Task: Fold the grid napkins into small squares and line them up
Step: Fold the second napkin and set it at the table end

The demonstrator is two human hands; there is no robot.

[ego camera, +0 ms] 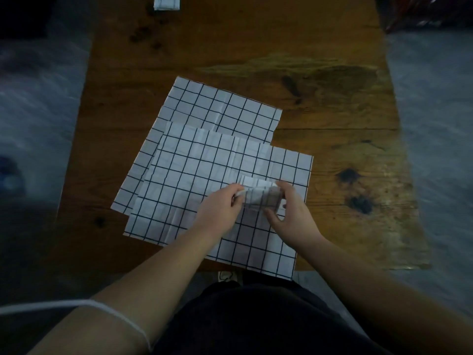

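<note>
Quick status from my end of the feed. One napkin is mid-fold right now: the small bundle [258, 194] is held up just above the pile, near the right side of it. The left hand [220, 204] pinches its left end with curled fingers. The right hand [294, 216] wraps the other end, index finger over the top and thumb underneath, so both hands are closed on cloth, not spread. The bundle looks rounded and a bit scrunched rather than a crisp square, so I'd guess the last fold isn't pressed flat yet.

Done so far, as far as I can see: one folded napkin [167, 2] sits at the far edge of the wooden table [332, 98], cut off by the top of the frame. If there are more next to it, I can't see them.

Left to do: the pile of flat napkins [199, 162] in the middle of the table. They overlap at skewed angles and I count at least three sheets, maybe four; the edges are hard to separate. The nearest sheet [261, 247] hangs a little over the table's front edge.

So my read is we're early on: one parked, one nearly finished, the rest untouched, and there's no real line yet.
</note>
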